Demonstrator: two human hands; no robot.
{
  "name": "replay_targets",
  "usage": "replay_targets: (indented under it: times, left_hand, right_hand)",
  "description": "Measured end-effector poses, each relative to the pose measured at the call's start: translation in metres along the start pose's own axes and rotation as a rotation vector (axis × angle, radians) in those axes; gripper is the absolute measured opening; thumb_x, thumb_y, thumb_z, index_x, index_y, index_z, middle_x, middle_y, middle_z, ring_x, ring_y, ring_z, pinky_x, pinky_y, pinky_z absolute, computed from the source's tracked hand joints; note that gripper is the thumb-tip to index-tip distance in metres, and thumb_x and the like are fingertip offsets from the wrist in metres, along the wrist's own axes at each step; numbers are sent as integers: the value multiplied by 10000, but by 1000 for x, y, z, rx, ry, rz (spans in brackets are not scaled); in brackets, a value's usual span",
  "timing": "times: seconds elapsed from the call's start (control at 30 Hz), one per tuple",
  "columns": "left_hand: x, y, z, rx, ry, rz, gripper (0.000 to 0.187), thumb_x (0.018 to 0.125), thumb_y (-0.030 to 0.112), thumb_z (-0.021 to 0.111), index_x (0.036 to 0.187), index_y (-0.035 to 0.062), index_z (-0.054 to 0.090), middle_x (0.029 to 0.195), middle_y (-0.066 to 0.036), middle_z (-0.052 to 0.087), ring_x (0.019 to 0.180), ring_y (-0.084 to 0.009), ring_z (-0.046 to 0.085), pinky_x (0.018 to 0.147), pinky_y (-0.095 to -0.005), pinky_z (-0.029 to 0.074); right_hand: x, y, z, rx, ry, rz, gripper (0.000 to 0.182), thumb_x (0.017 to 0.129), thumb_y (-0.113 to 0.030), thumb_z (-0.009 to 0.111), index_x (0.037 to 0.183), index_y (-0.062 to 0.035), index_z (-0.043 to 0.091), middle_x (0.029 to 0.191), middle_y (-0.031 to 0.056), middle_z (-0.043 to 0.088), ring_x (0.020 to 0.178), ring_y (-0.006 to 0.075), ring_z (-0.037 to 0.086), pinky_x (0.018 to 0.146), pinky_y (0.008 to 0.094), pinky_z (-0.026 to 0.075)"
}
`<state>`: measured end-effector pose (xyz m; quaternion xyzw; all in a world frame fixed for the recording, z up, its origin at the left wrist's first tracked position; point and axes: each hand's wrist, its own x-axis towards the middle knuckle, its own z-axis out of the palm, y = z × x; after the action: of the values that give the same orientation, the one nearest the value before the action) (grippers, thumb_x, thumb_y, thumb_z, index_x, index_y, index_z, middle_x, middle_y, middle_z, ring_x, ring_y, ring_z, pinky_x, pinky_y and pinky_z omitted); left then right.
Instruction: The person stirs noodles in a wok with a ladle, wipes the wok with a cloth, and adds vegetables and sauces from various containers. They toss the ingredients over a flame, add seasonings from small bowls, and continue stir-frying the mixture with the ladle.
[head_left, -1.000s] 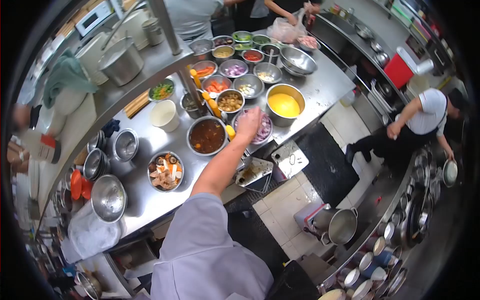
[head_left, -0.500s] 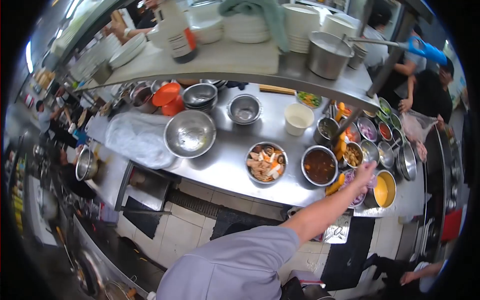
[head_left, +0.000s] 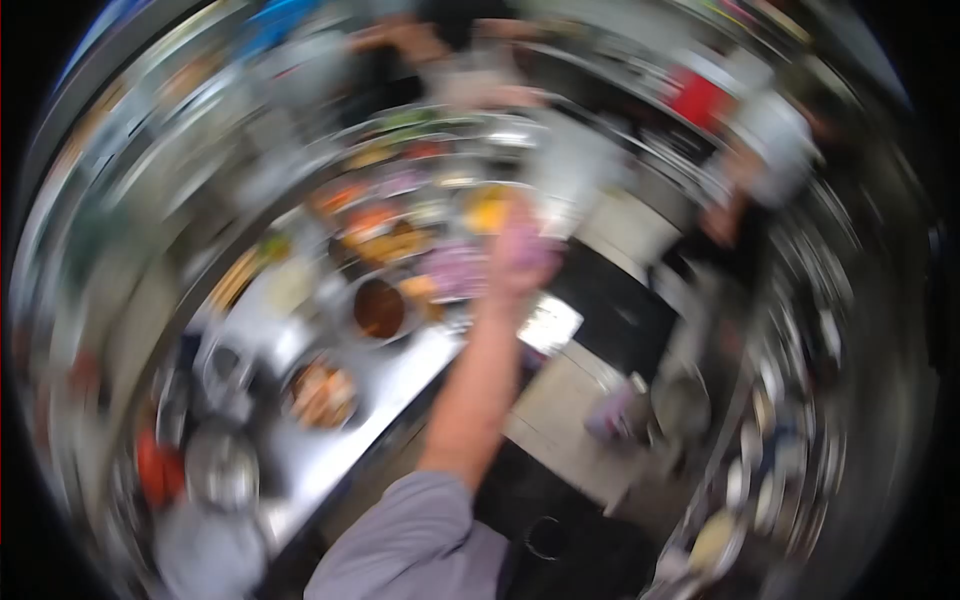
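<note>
My left hand (head_left: 515, 262) reaches out past the table's near edge, badly smeared by motion. Purple pieces that look like chopped red onion (head_left: 542, 255) show at its side and seem held in it; the separate fingers are blurred. Just left of it lies a bowl of chopped red onion (head_left: 455, 272). Beyond it is a pan of yellow liquid (head_left: 487, 210). A pot of brown sauce (head_left: 380, 308) and a bowl of meat and vegetables (head_left: 321, 393) stand nearer along the table. My right hand is out of view.
Several ingredient containers (head_left: 385, 185) crowd the table's far end, with another person's arms (head_left: 415, 42) behind them. A metal bowl (head_left: 222, 466) sits at the near left. Dark mats (head_left: 615, 308) lie on the tiled floor to the right.
The view has swung to the right, so the table now runs up along the left. My left hand has moved from over the pans toward the table's edge, with purple pieces still beside it.
</note>
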<state>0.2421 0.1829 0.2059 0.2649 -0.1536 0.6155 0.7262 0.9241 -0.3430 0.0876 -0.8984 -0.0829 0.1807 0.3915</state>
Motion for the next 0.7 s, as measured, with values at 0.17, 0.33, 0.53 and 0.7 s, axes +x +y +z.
replay_targets:
  times: [0.17,0.33,0.53,0.7]
  left_hand:
    - [8,-141,79,-330,238,-294,327,1065,348,415,855,120,521,689,39,286,569,-87,313,503,-219,418]
    - [-30,-366,136,-328,248,-798,307,1030,345,511,774,177,489,655,65,397,545,-56,402,444,-204,378]
    - [-156,-629,232,-115,-5,-1285,221,965,303,622,802,185,532,617,35,500,518,-114,515,440,-282,423]
    - [-290,-796,305,334,-40,-1154,176,905,203,674,840,99,547,687,-36,548,645,-136,586,572,-295,488]
  right_hand:
    - [-90,172,-129,134,173,193,545,920,-113,471,1450,-41,365,560,82,538,377,197,525,329,338,410]
    - [-145,185,-132,294,340,254,567,944,-116,512,1490,-102,362,497,31,476,361,139,461,311,314,353]
    - [-201,181,-136,-236,410,90,643,849,-55,581,1456,-216,447,869,262,654,777,405,652,716,481,494]
    - [-200,210,-149,-321,475,87,715,802,28,586,1454,-232,451,975,263,644,870,437,647,804,515,521]
